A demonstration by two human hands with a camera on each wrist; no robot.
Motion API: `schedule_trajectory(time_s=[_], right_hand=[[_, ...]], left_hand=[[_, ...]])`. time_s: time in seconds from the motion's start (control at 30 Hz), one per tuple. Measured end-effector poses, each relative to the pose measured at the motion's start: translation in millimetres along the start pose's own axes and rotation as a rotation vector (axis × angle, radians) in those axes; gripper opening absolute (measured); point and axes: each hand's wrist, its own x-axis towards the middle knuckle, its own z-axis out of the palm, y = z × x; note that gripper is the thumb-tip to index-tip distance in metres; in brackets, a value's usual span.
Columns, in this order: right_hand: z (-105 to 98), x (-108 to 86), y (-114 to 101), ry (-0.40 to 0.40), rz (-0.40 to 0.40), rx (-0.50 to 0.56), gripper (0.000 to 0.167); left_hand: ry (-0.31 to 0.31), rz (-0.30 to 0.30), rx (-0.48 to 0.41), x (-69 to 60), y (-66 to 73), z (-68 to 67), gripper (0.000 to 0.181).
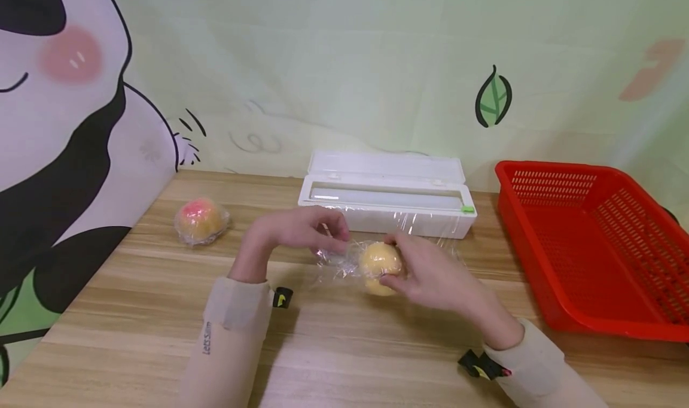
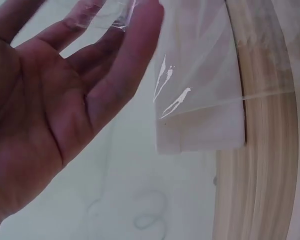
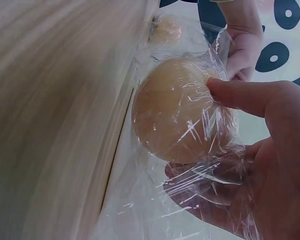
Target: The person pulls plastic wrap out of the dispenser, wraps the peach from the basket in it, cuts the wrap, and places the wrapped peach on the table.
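A round yellow peach [image 1: 380, 259], with clear plastic wrap around it, is held just above the table. My right hand [image 1: 430, 271] grips it from the right, thumb on the near side and fingers on the far side. In the right wrist view, creased plastic wrap [image 3: 190, 187] trails off the peach across the fingers. On the other side my left hand [image 1: 307, 230] bends its fingers onto the film's left end. The left wrist view shows film [image 2: 107, 15] at those fingertips; its exact pinch is partly out of frame.
Behind the hands stands a white cling film dispenser [image 1: 387, 216], lid raised, film stretching from it. A wrapped pink-and-yellow peach [image 1: 200, 219] lies at the left. The red plastic basket [image 1: 560, 294] stands at the right. A printed cloth backdrop [image 1: 350, 67] closes off the table's rear.
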Motion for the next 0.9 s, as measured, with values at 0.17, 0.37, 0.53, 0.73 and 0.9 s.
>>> schedule_trajectory(time_s=[0.17, 0.37, 0.53, 0.73, 0.9], right_hand=[[3.3, -0.3, 5.9, 0.011, -0.013, -0.027, 0.048], [4.7, -0.5, 10.2, 0.001, 0.001, -0.038, 0.048], [6.1, 0.6, 13.6, -0.021, -0.022, -0.023, 0.050], [6.8, 3.2, 18.0, -0.024, -0.011, 0.008, 0.055], [4.9, 6.5, 21.2, -0.021, 0.022, 0.064, 0.045]], left_hand=[[-0.069, -0.081, -0.060, -2.0, -3.4, 1.3, 0.006], [-0.107, -0.196, -0.067, 1.1, -10.6, 3.8, 0.001], [-0.115, -0.241, 0.043, 4.6, -16.4, 3.0, 0.011], [0.018, -0.170, 0.223, 2.7, -11.1, -0.5, 0.019], [0.143, -0.028, 0.336, 4.8, -0.9, 2.5, 0.033]])
